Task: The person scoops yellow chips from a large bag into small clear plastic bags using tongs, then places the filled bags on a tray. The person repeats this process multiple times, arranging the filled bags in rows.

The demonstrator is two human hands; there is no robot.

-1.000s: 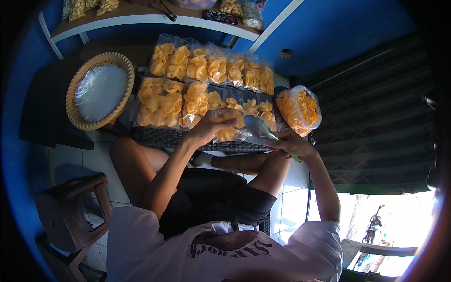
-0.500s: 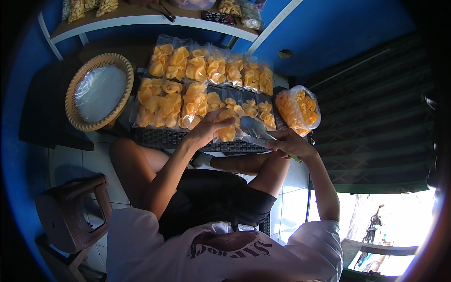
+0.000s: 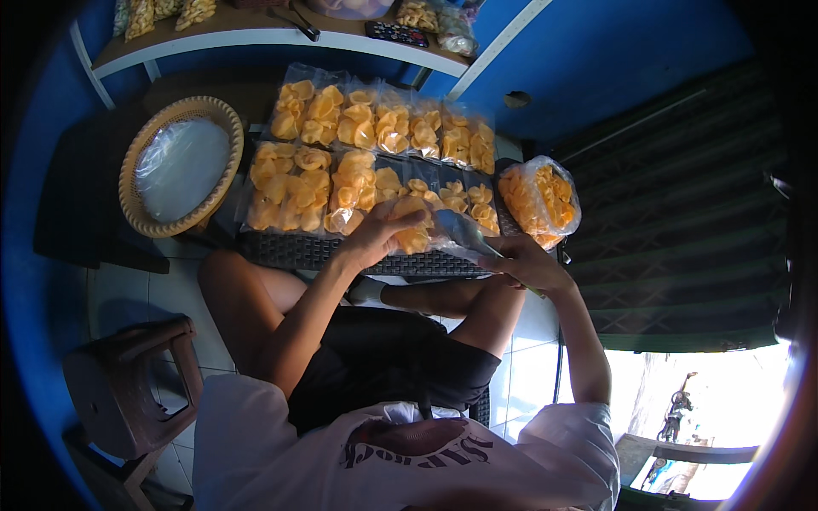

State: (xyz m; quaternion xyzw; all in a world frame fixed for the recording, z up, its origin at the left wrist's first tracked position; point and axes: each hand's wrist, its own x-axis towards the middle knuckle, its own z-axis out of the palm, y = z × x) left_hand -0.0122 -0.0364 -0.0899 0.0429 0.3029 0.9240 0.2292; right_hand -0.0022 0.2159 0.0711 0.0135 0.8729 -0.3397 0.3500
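Note:
Over the near edge of the woven table, my left hand (image 3: 371, 238) is closed on a clear plastic bag (image 3: 415, 241) with round orange crackers inside. My right hand (image 3: 530, 264) grips what looks like a large metal spoon (image 3: 458, 230). The spoon's broad grey bowl lies against the bag's right end; whether it is inside the bag cannot be told. Right-hand fingers are also close to the loose plastic at that end. Just beyond my hands, two rows of clear packets of crackers (image 3: 290, 192) cover the tabletop. A big open bag of crackers (image 3: 538, 203) stands at their right.
A wicker basket (image 3: 132, 183) with clear plastic bags (image 3: 183, 166) stands at the left. Behind the table runs a shelf (image 3: 256, 36) with snack packs. A brown plastic stool (image 3: 119, 387) is at the lower left, and a dark slatted shutter (image 3: 673, 221) on the right.
The spoon has turned slightly, its bowl now angled more down toward my right hand. The bag in my left hand has shifted a little; both hands otherwise stay nearly in place.

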